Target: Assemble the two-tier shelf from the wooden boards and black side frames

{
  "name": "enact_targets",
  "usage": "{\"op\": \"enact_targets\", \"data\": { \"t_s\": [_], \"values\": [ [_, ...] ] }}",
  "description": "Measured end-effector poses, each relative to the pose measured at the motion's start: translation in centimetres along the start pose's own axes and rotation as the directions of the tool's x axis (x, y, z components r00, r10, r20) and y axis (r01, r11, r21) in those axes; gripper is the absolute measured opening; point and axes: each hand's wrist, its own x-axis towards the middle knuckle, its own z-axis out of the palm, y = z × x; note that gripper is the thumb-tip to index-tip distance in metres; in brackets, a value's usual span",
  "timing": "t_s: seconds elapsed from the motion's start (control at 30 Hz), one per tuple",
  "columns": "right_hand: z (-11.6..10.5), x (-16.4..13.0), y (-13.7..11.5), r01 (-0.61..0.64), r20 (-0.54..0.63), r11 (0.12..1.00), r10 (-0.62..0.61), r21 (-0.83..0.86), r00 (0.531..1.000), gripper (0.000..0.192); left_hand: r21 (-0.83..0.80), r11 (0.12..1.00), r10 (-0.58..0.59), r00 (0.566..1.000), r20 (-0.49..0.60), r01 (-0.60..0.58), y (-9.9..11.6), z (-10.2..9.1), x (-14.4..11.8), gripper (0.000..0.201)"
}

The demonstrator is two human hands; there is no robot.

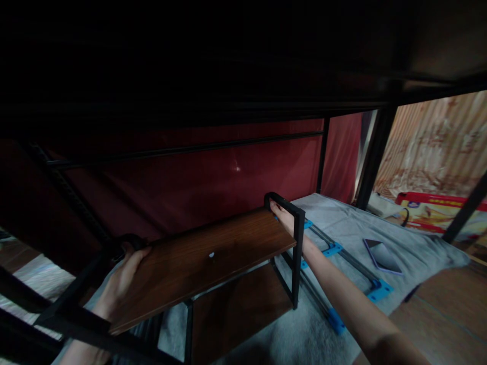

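Small two-tier shelf unit, centre of frame, sitting on a grey blanket (335, 213). Wooden shelf board (205, 258) runs from lower left up to centre, tilted in view.

Left hand (122, 276), lower left: fingers wrapped over the board's near end, thumb on top face, closed on the edge where it meets the black end frame.

Right hand (283, 215), centre: reaching through the black end frame (299, 243) at the far end, fingers against the board edge (fingertips hidden behind the bar, so cannot tell how tight the grasp is).

Lower shelf (236, 304) sits below. Metal rails with blue brackets (378, 291) lie right of the unit. Tablet (382, 256) flat on the blanket, right. Red box (437, 208) far right.
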Motion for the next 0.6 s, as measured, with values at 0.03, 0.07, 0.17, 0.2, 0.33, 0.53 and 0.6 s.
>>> {"op": "enact_targets", "data": {
  "t_s": [0.03,0.07,0.17,0.2,0.33,0.53,0.6],
  "values": [
    [0.1,-0.1,-0.3,0.018,0.001,1.0,-0.018,-0.017,1.0,0.045,-0.033,0.999,-0.037,0.999,0.005,0.037,0.2,0.0,0.0,0.035],
    [0.1,-0.2,-0.6,0.033,0.006,0.999,-0.033,-0.035,0.999,0.047,-0.069,0.995,-0.065,0.998,0.005,0.066,0.5,0.0,0.0,0.034],
    [0.0,-0.4,-0.8,0.045,0.014,0.997,-0.045,-0.067,0.999,0.047,-0.111,0.99,-0.082,0.997,0.0,0.081,1.3,-0.2,-0.2,0.033],
    [-0.1,-0.5,-0.7,0.039,0.016,0.997,-0.038,-0.066,0.999,0.046,-0.116,0.99,-0.079,0.997,0.01,0.079,1.5,-0.2,-0.2,0.034],
    [-0.5,-0.7,0.2,-0.002,0.007,0.999,0.002,-0.042,1.0,0.036,-0.113,0.992,-0.054,0.998,0.021,0.056,0.5,0.1,-0.1,0.036],
    [-0.7,-0.3,0.5,0.035,0.017,0.999,-0.035,-0.02,0.999,0.039,-0.077,0.997,0.026,1.0,0.009,-0.025,-3.9,1.4,1.0,0.038],
    [-0.8,-0.2,0.5,0.032,0.042,0.999,-0.032,-0.001,0.999,0.041,-0.077,0.993,0.086,0.996,0.006,-0.086,-4.7,1.7,1.2,0.04]
  ]
}}
